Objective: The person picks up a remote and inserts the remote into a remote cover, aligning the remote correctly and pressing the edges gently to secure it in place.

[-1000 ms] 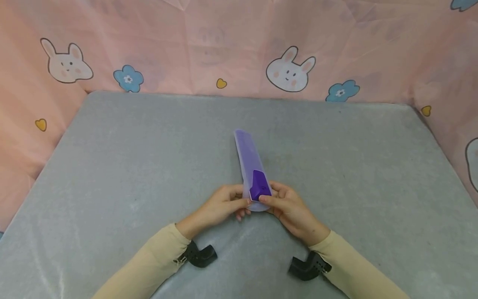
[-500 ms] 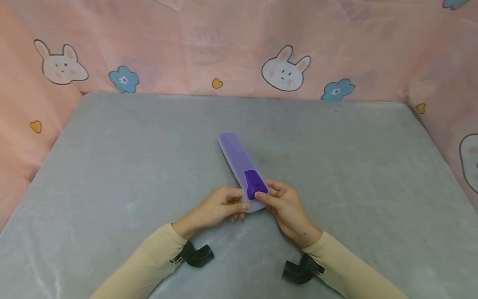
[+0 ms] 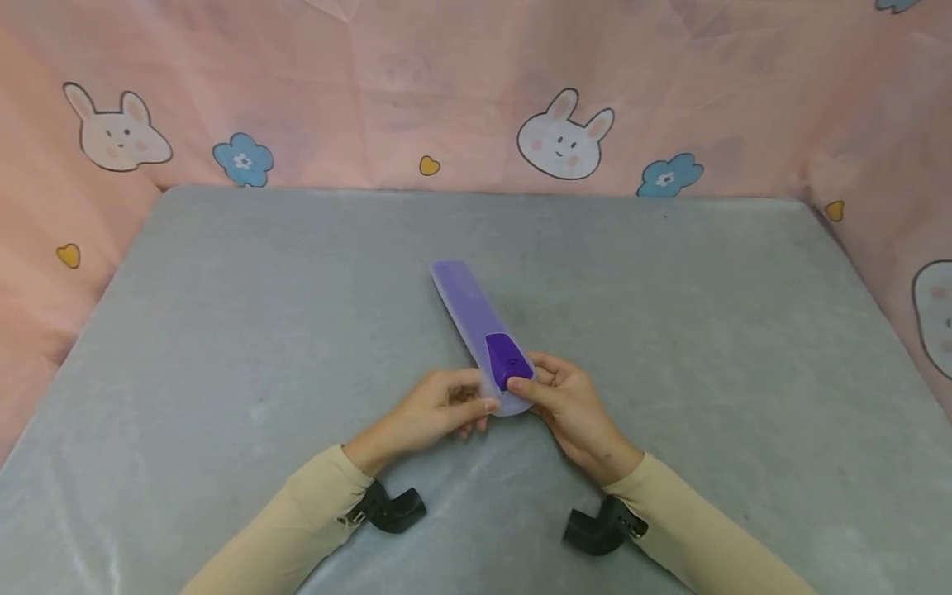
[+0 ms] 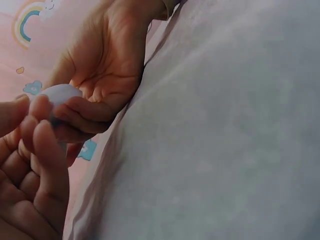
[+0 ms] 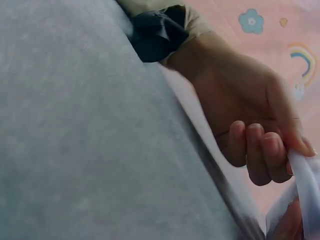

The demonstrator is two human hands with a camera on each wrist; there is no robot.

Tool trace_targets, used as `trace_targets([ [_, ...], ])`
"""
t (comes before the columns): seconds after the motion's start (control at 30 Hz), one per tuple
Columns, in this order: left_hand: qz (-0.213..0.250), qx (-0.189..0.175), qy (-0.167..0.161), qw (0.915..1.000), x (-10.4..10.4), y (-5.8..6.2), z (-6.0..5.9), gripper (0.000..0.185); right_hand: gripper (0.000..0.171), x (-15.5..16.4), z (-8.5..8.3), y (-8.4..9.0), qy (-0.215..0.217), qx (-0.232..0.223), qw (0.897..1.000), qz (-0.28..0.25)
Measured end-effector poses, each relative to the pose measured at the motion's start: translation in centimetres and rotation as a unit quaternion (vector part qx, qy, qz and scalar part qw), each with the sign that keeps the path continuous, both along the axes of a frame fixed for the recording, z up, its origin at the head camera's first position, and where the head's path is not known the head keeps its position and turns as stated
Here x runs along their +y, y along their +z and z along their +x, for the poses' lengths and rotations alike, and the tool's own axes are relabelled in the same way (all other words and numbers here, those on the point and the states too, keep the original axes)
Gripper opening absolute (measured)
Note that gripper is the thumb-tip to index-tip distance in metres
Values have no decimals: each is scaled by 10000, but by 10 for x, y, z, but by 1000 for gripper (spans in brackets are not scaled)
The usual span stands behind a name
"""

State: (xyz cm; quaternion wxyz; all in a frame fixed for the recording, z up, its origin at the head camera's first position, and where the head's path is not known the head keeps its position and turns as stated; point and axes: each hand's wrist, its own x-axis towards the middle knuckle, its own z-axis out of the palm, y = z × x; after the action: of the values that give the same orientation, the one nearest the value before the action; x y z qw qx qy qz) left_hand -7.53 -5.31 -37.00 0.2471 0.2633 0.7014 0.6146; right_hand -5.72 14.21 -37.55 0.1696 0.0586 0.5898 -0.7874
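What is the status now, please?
Left hand and right hand both pinch near end of purple case. Case rests on grey table. Nothing in the way.

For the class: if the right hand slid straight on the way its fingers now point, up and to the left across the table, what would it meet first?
The pale purple case it already pinches at the near end; just beyond, probably the left hand fingertips.

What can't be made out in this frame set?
- Near end of the translucent purple case: head view, covered by the left hand and right hand.
- Case contents beyond the dark purple piece: frosted plastic hides them.
- Case in the right wrist view: cut off by the edge, blurred.
- Left wrist view: only a pale rounded tip shows.
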Motion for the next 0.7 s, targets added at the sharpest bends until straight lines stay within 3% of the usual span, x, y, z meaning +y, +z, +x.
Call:
trace_targets([
  [0.2,-347,-384,263,9983,-1,-1,-3,18,47,-1,0,1,83,1,10000,3],
  [0.47,-523,-623,-11,9967,-9,-2,-10,21,44,-2,1,3,78,19,9999,80],
  [0.7,-809,-678,-15,9944,-12,-1,-12,25,44,-4,2,2,171,228,9993,227],
])
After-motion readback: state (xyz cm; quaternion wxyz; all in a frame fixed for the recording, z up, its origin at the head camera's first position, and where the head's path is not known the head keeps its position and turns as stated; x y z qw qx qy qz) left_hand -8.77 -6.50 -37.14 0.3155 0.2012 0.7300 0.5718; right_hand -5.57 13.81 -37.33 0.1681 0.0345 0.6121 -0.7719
